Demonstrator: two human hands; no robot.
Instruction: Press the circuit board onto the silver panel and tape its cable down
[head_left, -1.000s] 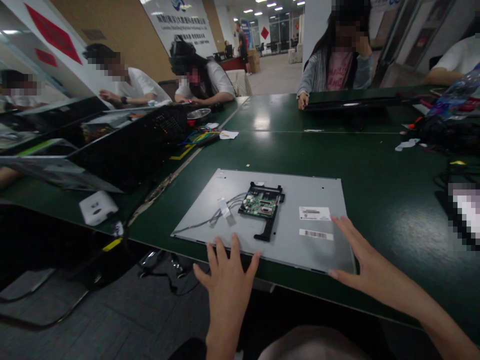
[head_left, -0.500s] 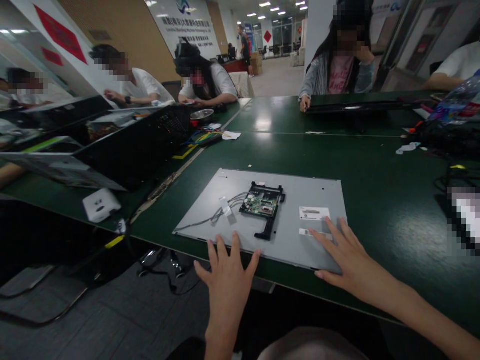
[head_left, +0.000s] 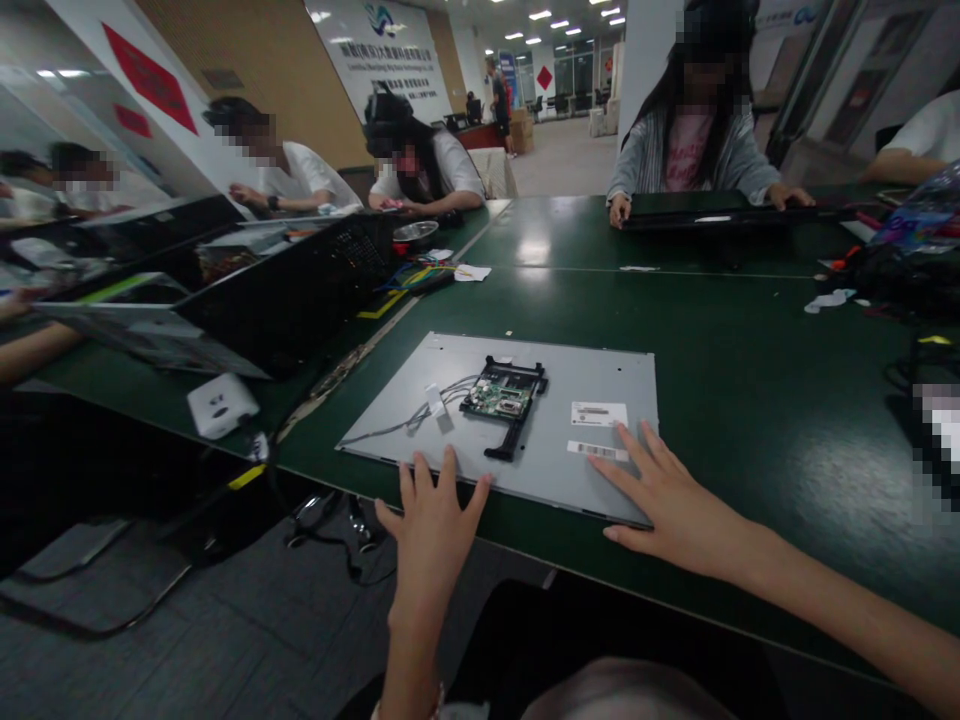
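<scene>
A flat display panel (head_left: 397,400) lies on the green table with its silver-grey metal back up. On it sits a black plastic bracket (head_left: 514,437) around a green circuit board (head_left: 499,400). Grey cables (head_left: 382,432) run from the board to the panel's left corner. My left hand (head_left: 435,520) is spread open at the near edge, fingertips on or just over the panel. My right hand (head_left: 667,500) lies open at the near right corner, its fingers over the metal beside two white labels (head_left: 600,414). Neither hand is closed round anything.
A black computer case (head_left: 285,290) stands open at the left, a small white box (head_left: 221,405) in front of it. Loose wires (head_left: 416,275) lie beyond. Across the green table (head_left: 735,400), a person (head_left: 682,140) holds a dark flat screen (head_left: 720,217). Several people sit at left.
The panel has slid a little to the left across the table, both my hands moving with it. The person opposite has lowered one hand from the face to the dark screen.
</scene>
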